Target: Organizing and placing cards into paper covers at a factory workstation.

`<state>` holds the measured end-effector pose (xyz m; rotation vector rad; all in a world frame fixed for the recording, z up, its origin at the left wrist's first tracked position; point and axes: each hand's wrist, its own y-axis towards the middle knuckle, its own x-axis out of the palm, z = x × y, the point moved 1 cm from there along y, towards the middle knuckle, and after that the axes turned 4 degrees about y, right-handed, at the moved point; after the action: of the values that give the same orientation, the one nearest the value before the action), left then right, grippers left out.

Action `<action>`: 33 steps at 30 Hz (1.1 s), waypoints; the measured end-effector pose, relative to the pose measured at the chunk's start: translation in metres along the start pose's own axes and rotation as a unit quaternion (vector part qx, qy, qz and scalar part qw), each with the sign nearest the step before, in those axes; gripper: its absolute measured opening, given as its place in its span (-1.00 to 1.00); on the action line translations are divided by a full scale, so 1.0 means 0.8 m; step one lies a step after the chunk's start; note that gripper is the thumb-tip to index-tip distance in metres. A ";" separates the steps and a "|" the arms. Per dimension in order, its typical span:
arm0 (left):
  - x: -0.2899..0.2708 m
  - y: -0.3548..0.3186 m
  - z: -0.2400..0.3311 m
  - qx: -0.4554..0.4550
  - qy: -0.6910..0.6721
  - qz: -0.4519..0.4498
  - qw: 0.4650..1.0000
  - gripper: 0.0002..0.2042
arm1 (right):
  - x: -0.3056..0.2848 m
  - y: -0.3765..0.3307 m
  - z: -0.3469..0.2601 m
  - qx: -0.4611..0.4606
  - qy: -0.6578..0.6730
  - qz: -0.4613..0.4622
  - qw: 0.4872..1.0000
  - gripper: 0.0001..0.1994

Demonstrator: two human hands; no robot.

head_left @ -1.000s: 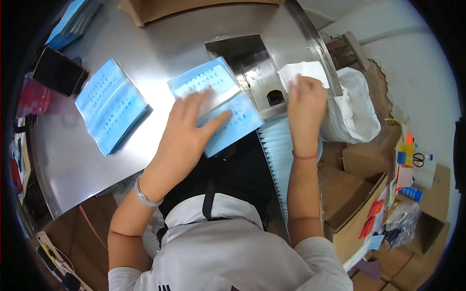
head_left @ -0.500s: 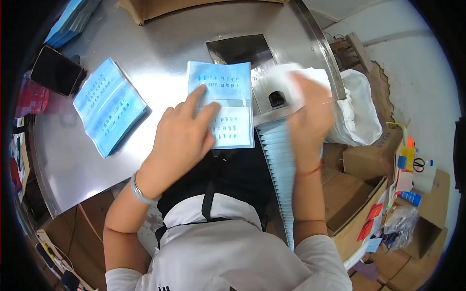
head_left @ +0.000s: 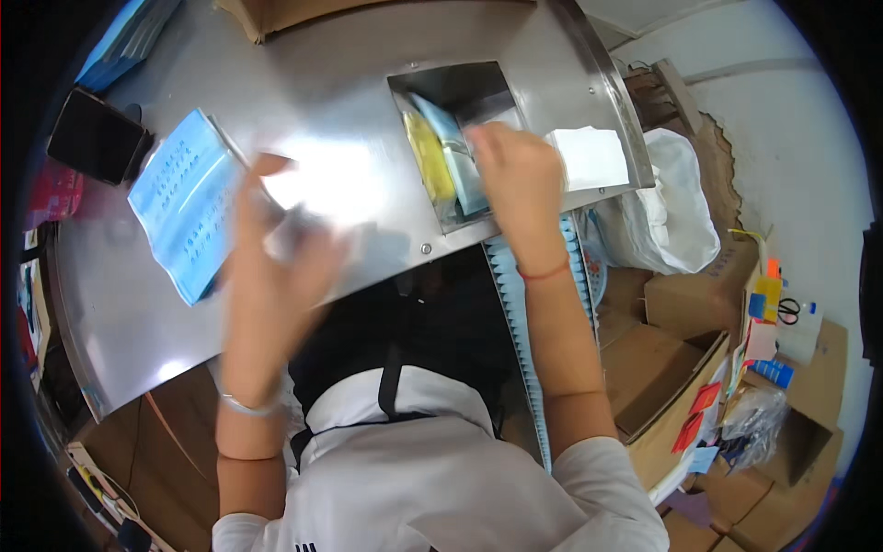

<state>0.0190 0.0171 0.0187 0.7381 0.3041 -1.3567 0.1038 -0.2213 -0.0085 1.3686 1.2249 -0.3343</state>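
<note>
My right hand (head_left: 520, 175) is over a rectangular opening (head_left: 460, 83) in the metal table, its fingers closed at the edge of a blue packet (head_left: 448, 129). That packet tilts down inside the opening beside a yellow packet (head_left: 424, 156); my fingertips are partly hidden. My left hand (head_left: 276, 239) is smeared by motion at the right side of a stack of blue sheets with handwriting (head_left: 184, 207). Whether it holds anything does not show. A pile of white paper (head_left: 589, 158) lies right of my right hand.
A dark-screened phone (head_left: 99, 136) stands at the left, with more blue packets (head_left: 124, 41) behind it. A cardboard box (head_left: 368, 17) sits at the far edge. Right of the table are a white bag (head_left: 685, 202) and open cartons (head_left: 662, 368).
The blue packet under my left hand has left the tabletop, and a blue packet now shows in the opening. My left hand moved left to the stack; my right hand moved left from the white paper.
</note>
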 end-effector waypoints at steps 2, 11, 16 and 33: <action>-0.069 0.008 -0.078 0.052 0.319 0.104 0.940 -0.50 | -0.041 -0.011 -0.005 0.054 -0.013 0.131 0.990 -0.87; -0.020 0.018 -0.034 0.128 0.292 0.049 0.947 -0.75 | -0.045 -0.036 0.040 0.131 -0.085 0.032 0.987 -0.76; 0.078 -0.010 0.015 0.173 0.173 -0.109 0.964 -0.68 | -0.081 -0.032 0.082 0.109 0.012 -0.025 0.994 -0.70; 0.050 -0.010 -0.004 0.175 0.294 -0.129 0.931 -0.54 | -0.035 -0.034 -0.014 0.019 0.202 0.069 0.977 -0.73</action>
<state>0.0211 -0.0120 -0.0103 1.4493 0.6615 -1.4291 0.0661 -0.2316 0.0014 1.5963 1.4491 0.0226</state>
